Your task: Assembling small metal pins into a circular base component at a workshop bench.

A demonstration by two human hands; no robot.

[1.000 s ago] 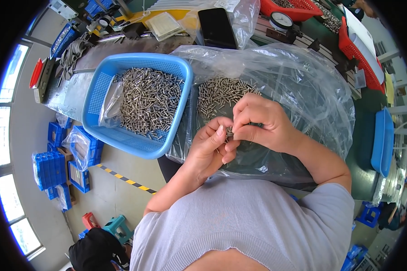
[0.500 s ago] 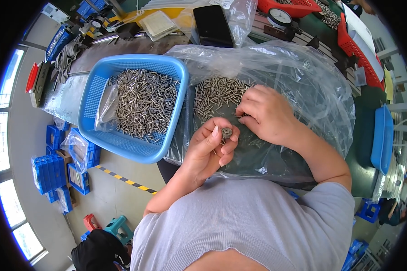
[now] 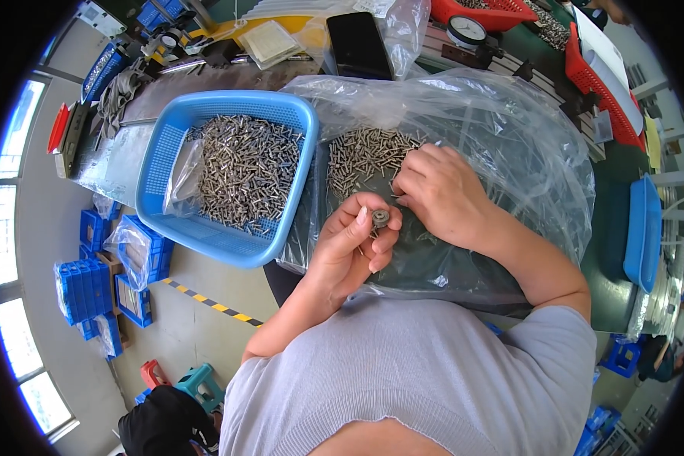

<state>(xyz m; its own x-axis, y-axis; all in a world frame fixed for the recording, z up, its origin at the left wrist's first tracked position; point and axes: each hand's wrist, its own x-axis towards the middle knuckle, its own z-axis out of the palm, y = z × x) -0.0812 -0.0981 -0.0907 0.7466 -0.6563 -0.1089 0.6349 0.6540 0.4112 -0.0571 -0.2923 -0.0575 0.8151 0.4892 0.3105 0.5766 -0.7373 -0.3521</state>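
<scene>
My left hand [image 3: 349,242] is closed around a small round metal gauge ring [image 3: 380,218], which has a dark hole in its middle. Below the ring, a thin metal pin or two poke out between the fingers. Close on its right, my right hand [image 3: 441,191] has thumb and fingertips pinched together; whatever they grip is too small to make out. Just beyond both hands, a loose pile of small metal pins [image 3: 365,156] lies on a clear plastic sheet [image 3: 509,152]. A blue plastic basket [image 3: 153,163] to the left holds many more such pins [image 3: 251,167] and a clear bag [image 3: 184,182].
A black phone [image 3: 357,44] lies at the back, near a dial gauge [image 3: 466,29]. Red baskets [image 3: 596,87] stand far right, with a blue tray [image 3: 642,234] at the right edge. Blue crates [image 3: 83,292] are stacked on the floor, left. A person in black [image 3: 166,422] is at lower left.
My right hand has shifted slightly left, closer to the left hand and the ring. The left hand keeps its hold almost unmoved.
</scene>
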